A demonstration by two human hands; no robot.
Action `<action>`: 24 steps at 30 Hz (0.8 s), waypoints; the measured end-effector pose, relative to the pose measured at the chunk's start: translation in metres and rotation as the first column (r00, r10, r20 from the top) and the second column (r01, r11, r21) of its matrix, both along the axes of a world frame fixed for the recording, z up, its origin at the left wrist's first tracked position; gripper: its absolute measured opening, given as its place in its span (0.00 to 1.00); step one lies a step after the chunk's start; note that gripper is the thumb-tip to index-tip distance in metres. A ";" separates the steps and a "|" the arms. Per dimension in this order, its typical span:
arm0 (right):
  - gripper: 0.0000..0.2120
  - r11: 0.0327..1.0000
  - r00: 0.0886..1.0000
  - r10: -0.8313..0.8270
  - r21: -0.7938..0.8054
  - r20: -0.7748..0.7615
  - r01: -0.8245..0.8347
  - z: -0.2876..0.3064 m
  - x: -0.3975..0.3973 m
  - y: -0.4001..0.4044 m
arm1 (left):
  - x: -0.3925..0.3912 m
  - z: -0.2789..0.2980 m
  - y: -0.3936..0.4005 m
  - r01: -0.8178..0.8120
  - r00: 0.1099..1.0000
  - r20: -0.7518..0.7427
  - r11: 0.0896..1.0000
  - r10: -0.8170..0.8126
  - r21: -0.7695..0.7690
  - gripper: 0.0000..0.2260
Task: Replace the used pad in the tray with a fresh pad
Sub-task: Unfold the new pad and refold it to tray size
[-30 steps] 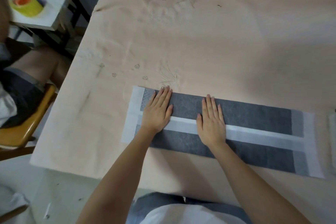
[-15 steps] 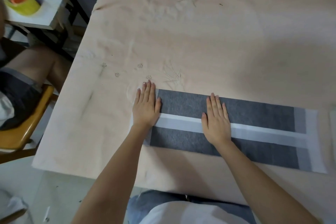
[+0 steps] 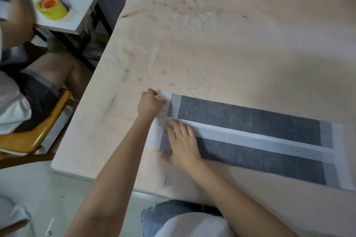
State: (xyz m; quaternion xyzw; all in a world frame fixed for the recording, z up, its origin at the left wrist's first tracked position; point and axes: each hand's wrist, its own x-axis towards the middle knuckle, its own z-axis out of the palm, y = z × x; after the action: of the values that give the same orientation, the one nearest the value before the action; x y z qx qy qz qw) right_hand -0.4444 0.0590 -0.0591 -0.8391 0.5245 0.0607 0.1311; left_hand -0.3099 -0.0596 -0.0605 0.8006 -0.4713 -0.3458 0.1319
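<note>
The left hand (image 3: 151, 103) has its fingers curled, pinching the far left corner of the long flat pad of white tissue with two dark grey strips (image 3: 250, 136). The right hand (image 3: 183, 145) lies palm down with fingers spread and flat, pressing on the pad's left end, across the white middle band and the nearer grey strip; it grips nothing. Both bare forearms reach in from the near edge of the pad.

The pad lies flat on the pale peach cloth-covered table (image 3: 231, 44), near the table's front edge, its length running off to the right. Left of the pad, past the table's edge, a second person sits on a yellow wooden chair (image 3: 38, 129). Beyond that chair, farther from the pad, a white side table (image 3: 81, 13) carries a yellow roll of tape with an orange core (image 3: 52, 6).
</note>
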 end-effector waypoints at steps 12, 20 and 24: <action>0.31 0.987 0.984 -0.126 -0.111 -0.128 0.112 -0.005 0.028 0.023 | -0.008 0.007 -0.002 -0.028 0.967 -0.247 0.988 0.066 0.155 0.11; 0.31 0.969 0.977 -0.212 -0.135 -0.018 0.208 0.001 0.030 0.019 | -0.011 0.020 -0.005 -0.007 0.937 -0.346 0.991 0.053 0.133 0.08; 0.29 0.959 0.965 -0.262 -0.106 0.023 0.263 0.007 0.028 0.018 | -0.016 0.030 -0.006 -0.019 0.923 -0.379 0.992 0.065 0.124 0.07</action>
State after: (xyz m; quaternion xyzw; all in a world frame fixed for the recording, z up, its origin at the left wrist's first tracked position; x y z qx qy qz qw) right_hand -0.4162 0.0774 -0.0521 -0.7683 0.6329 0.0108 0.0948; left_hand -0.3262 -0.0657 -0.0306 0.7342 -0.3978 -0.5194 0.1812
